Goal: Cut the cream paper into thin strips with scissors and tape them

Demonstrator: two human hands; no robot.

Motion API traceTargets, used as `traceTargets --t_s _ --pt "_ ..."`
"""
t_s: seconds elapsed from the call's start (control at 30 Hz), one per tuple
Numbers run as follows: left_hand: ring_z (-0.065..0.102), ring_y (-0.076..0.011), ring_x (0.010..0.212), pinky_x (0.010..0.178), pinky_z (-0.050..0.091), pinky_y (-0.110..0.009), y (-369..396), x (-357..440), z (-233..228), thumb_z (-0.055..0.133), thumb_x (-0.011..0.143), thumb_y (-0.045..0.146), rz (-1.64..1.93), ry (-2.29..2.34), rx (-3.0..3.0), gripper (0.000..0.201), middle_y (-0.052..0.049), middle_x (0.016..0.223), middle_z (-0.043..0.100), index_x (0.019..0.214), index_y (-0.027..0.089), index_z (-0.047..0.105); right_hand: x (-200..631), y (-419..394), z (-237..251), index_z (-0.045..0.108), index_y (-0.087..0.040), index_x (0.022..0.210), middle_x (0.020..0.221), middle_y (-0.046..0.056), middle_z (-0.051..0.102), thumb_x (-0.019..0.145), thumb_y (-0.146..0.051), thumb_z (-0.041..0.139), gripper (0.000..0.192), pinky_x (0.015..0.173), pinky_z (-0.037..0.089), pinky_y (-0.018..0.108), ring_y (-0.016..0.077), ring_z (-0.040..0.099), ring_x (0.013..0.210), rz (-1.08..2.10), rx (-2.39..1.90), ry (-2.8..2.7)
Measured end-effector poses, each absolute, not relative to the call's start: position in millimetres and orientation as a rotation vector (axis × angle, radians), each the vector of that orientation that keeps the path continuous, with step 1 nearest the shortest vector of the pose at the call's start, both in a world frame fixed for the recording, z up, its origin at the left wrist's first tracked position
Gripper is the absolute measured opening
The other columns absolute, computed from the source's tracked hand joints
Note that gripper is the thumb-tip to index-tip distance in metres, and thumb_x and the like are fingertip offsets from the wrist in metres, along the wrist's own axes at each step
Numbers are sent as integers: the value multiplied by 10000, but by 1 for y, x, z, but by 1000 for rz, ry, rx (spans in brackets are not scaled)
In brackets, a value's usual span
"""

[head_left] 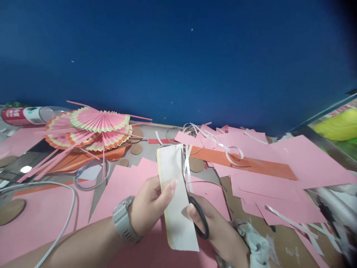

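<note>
My left hand (152, 201) pinches a long white paper strip (174, 216) with a pale yellow left edge, thumb on its front face. The strip stands upright in the middle of the view. My right hand (212, 221) is closed on black-handled scissors (205, 219), its thumb through a loop. Their blades run up along the strip's right edge, mostly hidden. A narrow white sliver (187, 163) hangs beside the top of that edge. Pink paper sheets (122, 193) lie beneath both hands.
Pink pleated paper fans (100, 121) are piled at the left, near a bottle (30, 115) lying on its side. A grey cable (74, 201) crosses the left front. An orange strip (251, 163) and pink sheets (301, 160) cover the right. A blue wall (178, 59) rises behind.
</note>
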State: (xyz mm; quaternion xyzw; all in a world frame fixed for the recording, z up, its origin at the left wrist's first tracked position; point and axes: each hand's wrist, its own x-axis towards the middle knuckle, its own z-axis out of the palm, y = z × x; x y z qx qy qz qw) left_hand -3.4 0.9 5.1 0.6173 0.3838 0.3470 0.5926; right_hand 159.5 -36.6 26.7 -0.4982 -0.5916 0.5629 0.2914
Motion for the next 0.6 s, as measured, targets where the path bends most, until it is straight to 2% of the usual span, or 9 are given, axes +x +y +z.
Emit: traceTargets --t_s 0.13,0.3,0.43,0.6 --pt "423 -100 561 500 373 -199 -2 -6 7 426 887 391 854 867 1376 323 6 631 462 709 135 509 160 -37 26 609 -226 857 779 24 557 848 -597 411 421 662 501 281 194 526 728 1551 -1293 -1620" --pt "454 -103 532 489 390 -205 -3 -5 6 391 902 422 961 1062 1252 377 5 598 482 663 147 485 163 -38 24 562 -182 779 694 7 466 823 -673 357 534 594 450 269 165 458 657 1564 -1305 -1737" --pt "449 -95 505 454 373 -196 -1 -3 3 395 903 422 956 1103 1322 394 7 574 488 648 142 504 166 -40 22 589 -182 794 712 30 517 829 -672 344 549 595 467 270 177 483 674 1505 -1324 -1786" --pt "465 -97 521 465 389 -194 0 -4 2 390 908 404 950 1088 1391 379 3 593 509 673 139 525 166 -40 24 611 -215 831 743 42 566 869 -607 337 480 576 478 271 196 507 681 1408 -1320 -1862"
